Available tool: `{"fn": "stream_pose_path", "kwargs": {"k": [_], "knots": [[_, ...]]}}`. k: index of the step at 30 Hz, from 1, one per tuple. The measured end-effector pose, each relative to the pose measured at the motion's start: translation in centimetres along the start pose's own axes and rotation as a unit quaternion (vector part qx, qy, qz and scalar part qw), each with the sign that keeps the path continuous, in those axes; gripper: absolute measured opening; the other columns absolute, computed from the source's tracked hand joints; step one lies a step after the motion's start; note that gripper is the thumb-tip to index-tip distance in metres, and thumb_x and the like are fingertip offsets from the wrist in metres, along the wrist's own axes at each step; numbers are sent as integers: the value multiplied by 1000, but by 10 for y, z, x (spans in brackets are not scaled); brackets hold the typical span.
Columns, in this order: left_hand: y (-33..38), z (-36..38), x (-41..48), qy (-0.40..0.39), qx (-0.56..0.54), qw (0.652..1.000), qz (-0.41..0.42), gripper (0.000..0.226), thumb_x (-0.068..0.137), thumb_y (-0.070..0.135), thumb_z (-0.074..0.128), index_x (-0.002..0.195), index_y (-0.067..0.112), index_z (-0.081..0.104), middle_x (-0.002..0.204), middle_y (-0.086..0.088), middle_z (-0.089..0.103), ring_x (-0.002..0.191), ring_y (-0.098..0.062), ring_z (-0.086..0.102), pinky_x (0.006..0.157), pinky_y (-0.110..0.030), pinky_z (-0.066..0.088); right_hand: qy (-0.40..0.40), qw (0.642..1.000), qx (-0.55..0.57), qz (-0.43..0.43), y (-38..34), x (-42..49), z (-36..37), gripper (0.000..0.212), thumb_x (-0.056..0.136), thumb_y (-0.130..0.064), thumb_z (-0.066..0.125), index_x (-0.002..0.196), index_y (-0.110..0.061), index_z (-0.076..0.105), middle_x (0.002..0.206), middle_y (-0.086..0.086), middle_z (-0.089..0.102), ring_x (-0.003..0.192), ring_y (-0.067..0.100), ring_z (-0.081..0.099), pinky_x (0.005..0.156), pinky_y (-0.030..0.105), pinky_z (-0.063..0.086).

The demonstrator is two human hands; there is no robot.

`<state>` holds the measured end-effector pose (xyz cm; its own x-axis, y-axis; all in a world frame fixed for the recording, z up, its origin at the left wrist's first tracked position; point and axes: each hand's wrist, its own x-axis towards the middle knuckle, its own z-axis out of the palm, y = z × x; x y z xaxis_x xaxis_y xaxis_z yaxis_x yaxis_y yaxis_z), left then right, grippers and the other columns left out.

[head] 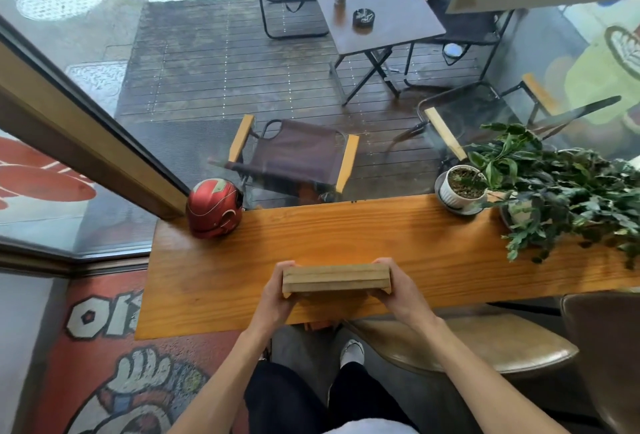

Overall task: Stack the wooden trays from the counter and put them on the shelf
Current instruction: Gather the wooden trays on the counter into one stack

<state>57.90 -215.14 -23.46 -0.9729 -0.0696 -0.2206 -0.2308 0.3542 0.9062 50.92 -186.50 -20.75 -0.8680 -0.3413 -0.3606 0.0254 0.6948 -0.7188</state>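
Observation:
A stack of pale wooden trays [336, 278] is held edge-on above the near part of the orange wooden counter [346, 232]. My left hand [275, 298] grips the stack's left end and my right hand [401, 291] grips its right end, fingers curled over the far side. The stack is roughly level and lifted a little off the counter. No shelf is in view.
A red helmet [213, 208] sits at the counter's far left corner. A white potted plant [464, 187] and a trailing green plant [568, 198] crowd the far right. Brown stools [485, 343] stand under the counter at right. A window with patio chairs lies beyond.

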Motion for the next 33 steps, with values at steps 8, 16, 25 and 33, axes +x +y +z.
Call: {"fn": "stream_pose_path", "kwargs": {"k": [8, 16, 25, 33], "knots": [[-14, 7, 12, -26, -10, 1000, -3, 43, 86, 0, 72, 125, 7, 54, 116, -1, 58, 106, -6, 57, 92, -31, 49, 6, 997, 65, 47, 16, 19, 18, 52, 85, -6, 73, 128, -29, 55, 117, -13, 64, 105, 9, 61, 78, 11, 47], [-8, -3, 33, -9, -20, 971, -240, 62, 82, 56, 69, 129, 19, 53, 121, 4, 65, 104, -10, 62, 79, -19, 50, -34, 976, 100, 190, -1, 48, 29, 44, 88, -34, 71, 128, -16, 63, 119, 0, 70, 101, 14, 62, 70, 17, 46], [-27, 13, 46, 48, 75, 943, -321, 47, 88, 49, 66, 115, 12, 59, 117, -8, 41, 115, -30, 48, 103, -45, 45, -22, 947, 99, 304, 2, 71, 59, 42, 86, -37, 73, 118, -11, 69, 115, 6, 72, 98, 21, 63, 82, 32, 50], [-19, 16, 44, 58, 69, 942, -324, 43, 91, 41, 65, 120, 9, 59, 122, -12, 46, 117, -31, 48, 103, -47, 45, 27, 937, 63, 341, -10, 72, 63, 33, 88, -30, 72, 114, -9, 74, 112, 10, 74, 107, 28, 65, 75, 28, 42]]}}
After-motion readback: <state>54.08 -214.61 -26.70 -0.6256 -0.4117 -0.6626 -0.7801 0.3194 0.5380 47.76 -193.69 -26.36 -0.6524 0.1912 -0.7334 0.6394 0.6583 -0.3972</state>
